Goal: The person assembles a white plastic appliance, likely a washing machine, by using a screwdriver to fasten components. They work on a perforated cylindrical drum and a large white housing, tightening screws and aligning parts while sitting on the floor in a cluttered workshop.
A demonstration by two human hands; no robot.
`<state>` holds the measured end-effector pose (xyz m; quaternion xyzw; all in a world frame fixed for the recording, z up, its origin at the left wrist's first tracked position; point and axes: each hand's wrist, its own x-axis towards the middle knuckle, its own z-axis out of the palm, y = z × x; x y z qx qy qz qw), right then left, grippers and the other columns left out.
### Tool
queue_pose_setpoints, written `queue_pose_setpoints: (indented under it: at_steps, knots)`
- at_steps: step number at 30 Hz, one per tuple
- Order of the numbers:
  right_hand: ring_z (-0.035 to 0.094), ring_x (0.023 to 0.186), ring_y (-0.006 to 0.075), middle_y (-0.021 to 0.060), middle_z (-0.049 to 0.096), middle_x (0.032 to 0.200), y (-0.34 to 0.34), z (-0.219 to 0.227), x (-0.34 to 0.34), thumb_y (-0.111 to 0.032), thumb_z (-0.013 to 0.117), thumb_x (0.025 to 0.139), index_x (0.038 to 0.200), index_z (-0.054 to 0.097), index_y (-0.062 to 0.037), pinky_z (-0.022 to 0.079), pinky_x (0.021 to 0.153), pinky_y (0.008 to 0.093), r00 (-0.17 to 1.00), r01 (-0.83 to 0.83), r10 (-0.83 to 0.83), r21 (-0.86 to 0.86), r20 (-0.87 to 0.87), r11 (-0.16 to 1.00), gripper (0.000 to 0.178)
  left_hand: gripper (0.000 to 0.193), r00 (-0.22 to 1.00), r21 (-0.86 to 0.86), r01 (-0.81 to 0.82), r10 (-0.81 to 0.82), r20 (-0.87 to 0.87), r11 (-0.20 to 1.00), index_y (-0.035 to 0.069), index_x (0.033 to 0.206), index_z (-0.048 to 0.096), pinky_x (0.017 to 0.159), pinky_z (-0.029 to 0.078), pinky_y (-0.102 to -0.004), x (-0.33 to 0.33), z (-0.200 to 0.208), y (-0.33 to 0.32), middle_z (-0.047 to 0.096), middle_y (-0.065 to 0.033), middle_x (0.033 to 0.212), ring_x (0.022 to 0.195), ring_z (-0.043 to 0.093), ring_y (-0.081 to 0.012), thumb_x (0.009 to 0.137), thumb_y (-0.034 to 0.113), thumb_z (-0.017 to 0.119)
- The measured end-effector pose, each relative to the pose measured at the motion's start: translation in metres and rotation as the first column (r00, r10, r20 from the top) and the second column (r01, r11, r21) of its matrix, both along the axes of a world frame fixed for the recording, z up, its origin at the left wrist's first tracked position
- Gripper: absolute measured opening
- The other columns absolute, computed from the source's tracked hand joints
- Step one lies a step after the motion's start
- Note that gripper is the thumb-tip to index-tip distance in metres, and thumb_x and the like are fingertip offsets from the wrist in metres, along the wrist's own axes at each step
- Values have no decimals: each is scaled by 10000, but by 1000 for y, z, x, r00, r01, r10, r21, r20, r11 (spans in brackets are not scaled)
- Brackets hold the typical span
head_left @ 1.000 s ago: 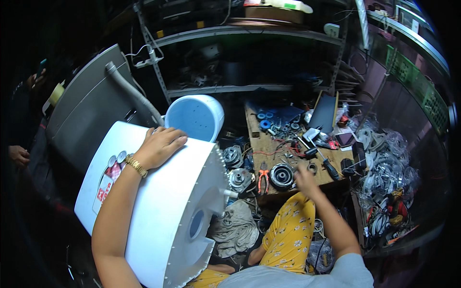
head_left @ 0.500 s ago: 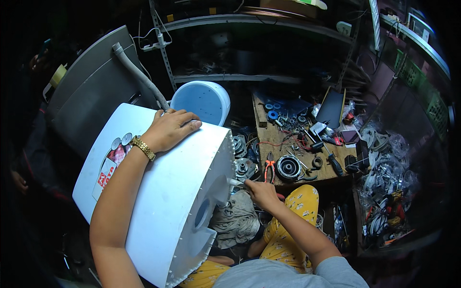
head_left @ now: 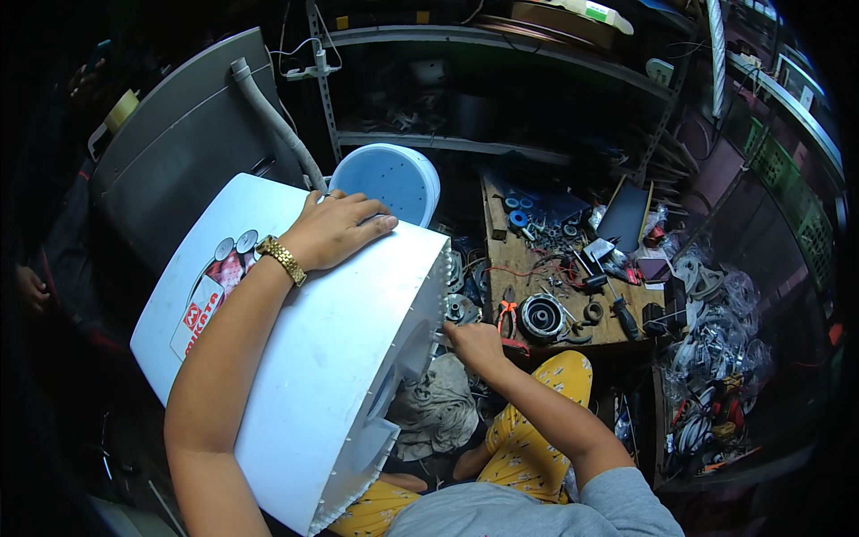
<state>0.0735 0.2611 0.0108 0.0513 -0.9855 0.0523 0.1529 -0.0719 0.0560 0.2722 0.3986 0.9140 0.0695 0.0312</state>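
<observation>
A large white plastic appliance housing point(head_left: 358, 295) leans tilted across my lap, its hollow underside with a round opening turned to the right. My left hand point(head_left: 344, 228) lies flat on its upper face near the far edge, fingers stretched out, a gold watch on the wrist. My left forearm rests along the panel. At the housing's right rim, my right hand point(head_left: 474, 345) is closed with its fingertips against the underside. A short pale piece shows at those fingers, too small to name. A crumpled grey cloth point(head_left: 436, 412) lies below the opening.
A blue-white bucket point(head_left: 389, 183) stands behind the housing, beside a grey panel point(head_left: 192, 134) with a hose point(head_left: 277, 125). On the right, a wooden board point(head_left: 501, 215) carries pliers point(head_left: 507, 313), a screwdriver point(head_left: 625, 318), a round motor part point(head_left: 542, 315) and loose parts. Another person's hand point(head_left: 33, 288) shows far left.
My right hand has moved up and left, closer to the housing's rim, and less of the pale piece shows. The underside has turned slightly away from view. My left hand stays on top.
</observation>
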Motion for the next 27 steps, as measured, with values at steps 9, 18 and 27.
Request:
queue_pose_setpoints:
  at_steps: [9,18,27]
  knots:
    - [643,574,248,67,612,609,-2,3,-3,-144,560,804,950,645,-144,454,461,389,999,-28,28,22,19,999,169,536,1000,-27,-17,17,-9,999,164,1196,621,1084,190,-490,2,1,2,606,-106,1194,1251,436,-265,961,555,339]
    - [648,579,270,95,615,612,-4,15,-1,-133,567,794,927,648,-124,475,475,399,993,-93,91,24,80,995,156,573,999,-14,-48,48,-5,999,186,1226,616,1100,180,-493,-4,-4,-2,600,-102,1238,1288,421,-265,921,610,379]
    - [657,592,276,100,622,610,-3,20,-2,-157,562,805,926,650,-120,483,477,404,985,-118,111,50,130,992,154,604,995,-30,-81,83,47,996,192,1216,623,1083,202,-505,-1,1,1,604,-137,1211,1271,426,-304,897,650,392]
